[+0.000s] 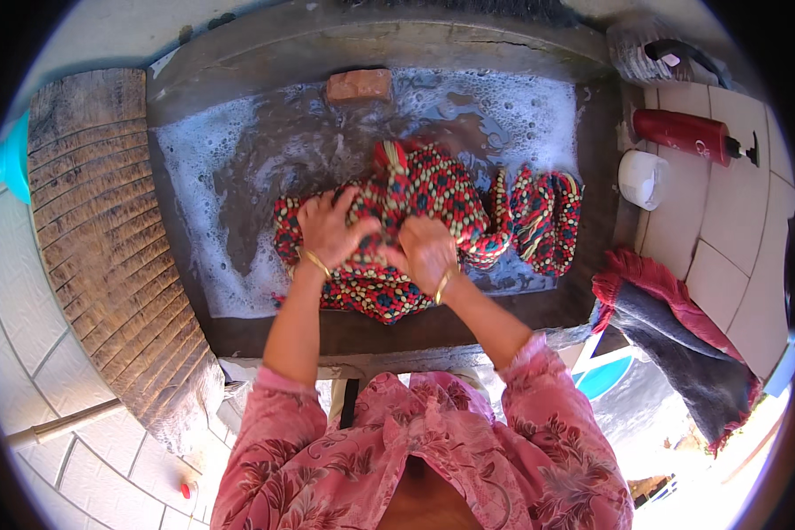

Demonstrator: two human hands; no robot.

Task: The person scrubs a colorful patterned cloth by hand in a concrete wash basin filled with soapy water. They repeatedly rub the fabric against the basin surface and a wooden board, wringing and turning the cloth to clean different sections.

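A thick woven cloth (437, 190), patterned in red, black and cream with a tuft of fringe, lies bunched and wet in a basin of soapy water (205, 190). On its left part rests my left hand (331, 228), fingers spread and pressed against the weave. Just to the right, my right hand (427, 254) is closed on a fold of the cloth, its fingers curled and partly hidden. Both wrists wear thin gold-coloured bangles. The cloth's right end lies in loose folds by the basin's right side.
A ridged wooden washboard (106, 230) leans along the left side. A reddish brick (359, 86) sits at the basin's far side. On the right tiled ledge are a red pump bottle (680, 135) and a white tub (643, 179). A dark red-edged cloth (680, 344) hangs nearer.
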